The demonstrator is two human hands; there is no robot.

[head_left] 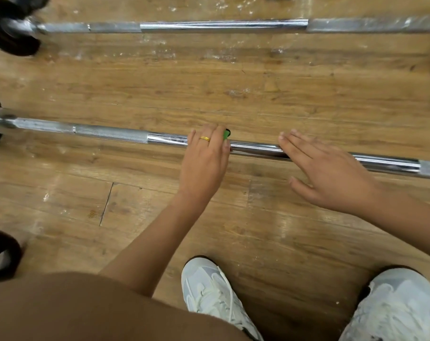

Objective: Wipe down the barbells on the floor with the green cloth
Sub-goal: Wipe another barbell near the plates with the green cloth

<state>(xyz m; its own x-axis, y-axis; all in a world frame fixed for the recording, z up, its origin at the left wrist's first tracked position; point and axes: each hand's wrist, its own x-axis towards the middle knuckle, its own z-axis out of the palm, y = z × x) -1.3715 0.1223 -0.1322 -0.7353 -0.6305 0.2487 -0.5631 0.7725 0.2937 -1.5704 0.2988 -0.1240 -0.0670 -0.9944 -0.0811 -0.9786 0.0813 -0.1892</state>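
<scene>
I see left hand (pixel 204 156) fingers (pixel 205 134) curled round green cloth (pixel 225 135), pressing it on near barbell (pixel 253 147) mid-shaft. Right hand (pixel 329 173) flat, outstretched over same bar, holding nothing. Far barbell (pixel 221 25) parallel on wood floor (pixel 233 94).

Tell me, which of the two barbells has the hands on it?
The nearer barbell: the left hand grips the green cloth against it and the right hand lies flat on it. The farther barbell has no hand on it.
</scene>
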